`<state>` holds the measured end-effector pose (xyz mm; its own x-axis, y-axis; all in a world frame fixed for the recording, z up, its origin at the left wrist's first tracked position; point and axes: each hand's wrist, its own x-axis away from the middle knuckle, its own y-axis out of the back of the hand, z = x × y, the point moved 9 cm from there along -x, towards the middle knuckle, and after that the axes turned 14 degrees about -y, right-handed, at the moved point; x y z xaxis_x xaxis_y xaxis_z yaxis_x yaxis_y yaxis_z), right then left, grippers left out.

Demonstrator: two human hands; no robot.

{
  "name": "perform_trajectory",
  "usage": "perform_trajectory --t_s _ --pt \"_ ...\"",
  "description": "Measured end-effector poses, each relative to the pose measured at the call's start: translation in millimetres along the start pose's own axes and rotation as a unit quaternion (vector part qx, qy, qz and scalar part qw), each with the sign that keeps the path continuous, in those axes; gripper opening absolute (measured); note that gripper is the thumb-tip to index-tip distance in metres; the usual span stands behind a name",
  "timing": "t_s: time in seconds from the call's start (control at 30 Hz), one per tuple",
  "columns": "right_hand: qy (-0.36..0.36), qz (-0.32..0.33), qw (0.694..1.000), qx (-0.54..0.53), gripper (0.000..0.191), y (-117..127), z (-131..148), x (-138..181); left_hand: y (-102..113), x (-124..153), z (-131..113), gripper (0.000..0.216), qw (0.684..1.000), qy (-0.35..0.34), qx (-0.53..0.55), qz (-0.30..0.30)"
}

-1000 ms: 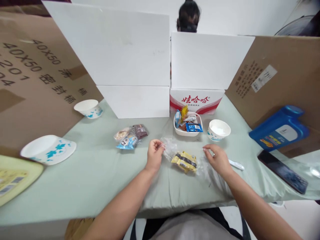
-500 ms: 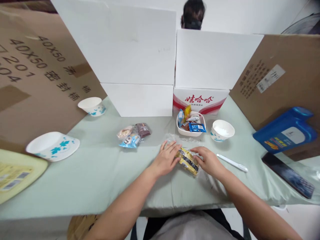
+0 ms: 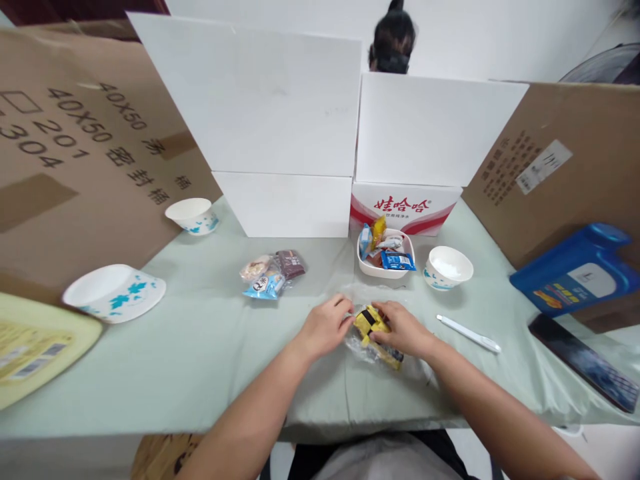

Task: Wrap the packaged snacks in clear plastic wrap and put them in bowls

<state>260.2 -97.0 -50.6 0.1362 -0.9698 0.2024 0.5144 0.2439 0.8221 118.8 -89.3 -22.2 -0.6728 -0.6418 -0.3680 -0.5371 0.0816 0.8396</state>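
Observation:
Yellow-and-black wrapped snack packets (image 3: 371, 319) lie in a crumpled clear plastic bag (image 3: 356, 345) on the table, close in front of me. My right hand (image 3: 406, 331) is closed over the packets from the right, its thumb and fingers on a yellow one. On the other side, my left hand (image 3: 324, 328) has thumb and fingertips drawn together at the bag's left edge. Whether they pinch the film is hard to see. Just beyond lies a flat piece of clear film (image 3: 385, 293). A white utility knife (image 3: 469, 333) rests right of my right hand.
A white bowl (image 3: 384, 272) of small snack packets stands ahead, beside a paper bowl (image 3: 450, 268). Several bagged snacks (image 3: 267, 285) lie left of centre. Two paper bowls, a yellow bottle (image 3: 43, 350), a blue bottle (image 3: 575, 273) and a phone (image 3: 583, 360) line the sides. Cardboard panels enclose the table.
The yellow packets, lined up in a row earlier, now sit less evenly in the bag. My left hand has drawn off them to the bag's edge; my right hand has closed further over them.

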Motion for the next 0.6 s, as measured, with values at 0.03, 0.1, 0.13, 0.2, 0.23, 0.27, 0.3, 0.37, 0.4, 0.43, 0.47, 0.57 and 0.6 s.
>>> perform_trajectory --t_s 0.03,0.1,0.13,0.2,0.23,0.27,0.3,0.37,0.4,0.43,0.47,0.57,0.6 --pt "0.006 0.01 1.0 0.006 0.058 -1 3 1 -2 1 3 0.014 1.0 0.008 -0.005 -0.002" --pt "0.022 0.031 0.999 0.014 0.051 -3 8 7 -10 2 6 0.023 1.0 0.005 0.0 0.03" --pt "0.027 0.039 0.999 0.014 0.046 -2 10 11 -15 3 7 0.026 0.998 0.0 0.004 0.055" --pt "0.029 0.05 0.998 0.01 0.038 -1 10 20 -23 5 7 0.037 0.995 -0.003 0.006 0.1" --pt "0.025 0.054 0.998 0.009 0.035 0 7 25 -26 6 7 0.046 0.993 0.0 0.002 0.116" --pt "0.017 0.056 0.998 0.008 0.033 1 3 28 -28 7 7 0.055 0.992 0.005 -0.002 0.128" --pt "0.007 0.056 0.998 0.006 0.032 3 -2 31 -30 8 6 0.063 0.99 0.01 -0.007 0.139" --pt "-0.01 0.046 0.999 -0.012 0.029 9 -15 33 -32 9 5 0.073 0.988 0.017 -0.013 0.152" --pt "-0.015 0.033 0.999 -0.033 0.027 14 -22 32 -33 9 5 0.074 0.988 0.02 -0.013 0.154" --pt "-0.016 0.013 0.998 -0.063 0.025 23 -28 30 -33 9 4 0.074 0.988 0.022 -0.01 0.153" --pt "-0.015 -0.014 0.995 -0.098 0.023 35 -34 27 -32 9 4 0.073 0.988 0.022 -0.007 0.15" --pt "-0.027 -0.146 0.974 -0.171 0.027 92 -52 13 -32 9 5 0.072 0.989 0.021 0.0 0.148" --pt "-0.044 -0.197 0.965 -0.169 0.029 114 -57 6 -32 9 5 0.072 0.989 0.02 0.0 0.15"
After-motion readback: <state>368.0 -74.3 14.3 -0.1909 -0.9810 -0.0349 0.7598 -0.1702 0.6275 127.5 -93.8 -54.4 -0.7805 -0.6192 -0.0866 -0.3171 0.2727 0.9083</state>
